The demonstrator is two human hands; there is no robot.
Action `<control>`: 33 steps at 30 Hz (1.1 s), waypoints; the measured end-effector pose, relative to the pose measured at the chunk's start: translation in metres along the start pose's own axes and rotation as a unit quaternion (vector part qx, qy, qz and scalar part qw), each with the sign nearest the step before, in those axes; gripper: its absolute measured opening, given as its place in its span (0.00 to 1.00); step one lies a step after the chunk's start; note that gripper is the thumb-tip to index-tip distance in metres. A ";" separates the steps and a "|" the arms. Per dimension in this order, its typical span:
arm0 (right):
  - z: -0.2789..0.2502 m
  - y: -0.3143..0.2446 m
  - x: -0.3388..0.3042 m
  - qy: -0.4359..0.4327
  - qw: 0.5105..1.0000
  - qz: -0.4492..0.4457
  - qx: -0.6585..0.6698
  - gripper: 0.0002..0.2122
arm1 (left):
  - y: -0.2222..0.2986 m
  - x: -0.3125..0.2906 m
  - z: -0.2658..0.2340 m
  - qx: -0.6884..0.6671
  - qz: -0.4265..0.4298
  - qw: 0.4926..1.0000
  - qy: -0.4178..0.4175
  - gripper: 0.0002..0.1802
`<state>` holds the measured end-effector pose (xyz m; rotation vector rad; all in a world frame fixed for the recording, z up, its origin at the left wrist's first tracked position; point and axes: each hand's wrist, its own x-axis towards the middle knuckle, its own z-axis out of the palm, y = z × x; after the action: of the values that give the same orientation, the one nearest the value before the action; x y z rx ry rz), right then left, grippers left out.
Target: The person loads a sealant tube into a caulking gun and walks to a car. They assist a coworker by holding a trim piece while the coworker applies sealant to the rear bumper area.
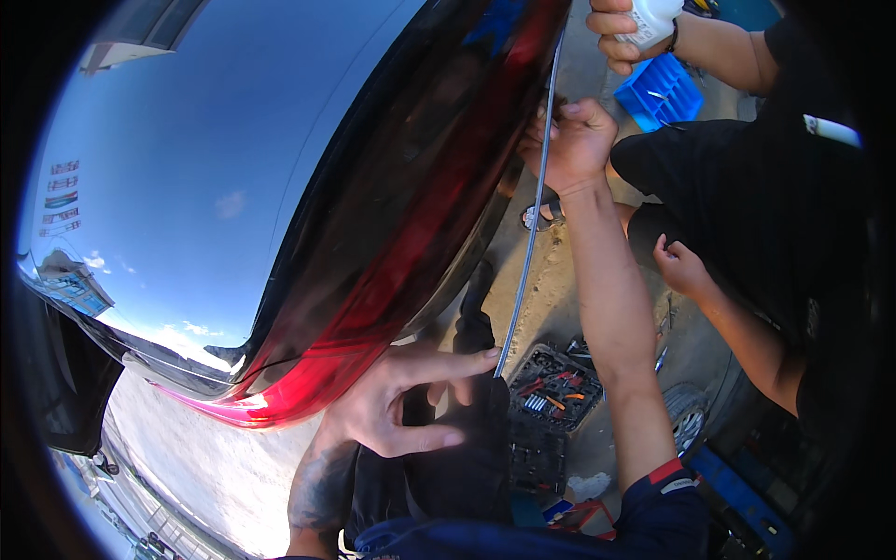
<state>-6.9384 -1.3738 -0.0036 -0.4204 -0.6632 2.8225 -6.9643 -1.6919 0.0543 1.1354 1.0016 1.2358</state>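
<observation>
My left hand (397, 397) is spread open beside the lower edge of a car's red and dark tail light (373, 289). Its index fingertip is at the lower end of a thin grey rod-like strip (528, 252), touching or nearly so. That strip runs up along the car's edge, slightly bowed. Farther up, my right hand (574, 149) is closed against the car's edge, fingers curled. The strip passes in front of those fingers; whatever they grip is hidden.
On the right, a person in dark clothes holds a white bottle (651, 23) in one hand; their other hand (686, 268) hangs lower. A blue bin (661, 91) stands behind. An open tool case (555, 385) with pliers and sockets lies on the ground. Shiny dark bodywork (215, 187) fills the left.
</observation>
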 end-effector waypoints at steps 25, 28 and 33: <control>0.012 -0.001 -0.004 0.054 0.995 -0.031 -0.083 0.11 | 0.006 -0.006 0.009 -0.077 -0.041 0.994 0.068 0.43; 0.015 -0.001 -0.003 0.047 0.993 -0.038 -0.103 0.11 | 0.009 -0.010 0.007 -0.101 -0.042 0.992 0.056 0.46; 0.023 -0.001 -0.005 0.073 0.986 -0.065 -0.132 0.11 | 0.013 -0.019 0.009 -0.095 -0.055 0.993 0.053 0.49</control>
<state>-6.9406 -1.3837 0.0173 -0.5996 -0.9976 2.5599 -6.9600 -1.7117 0.0684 0.8646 0.9882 1.2840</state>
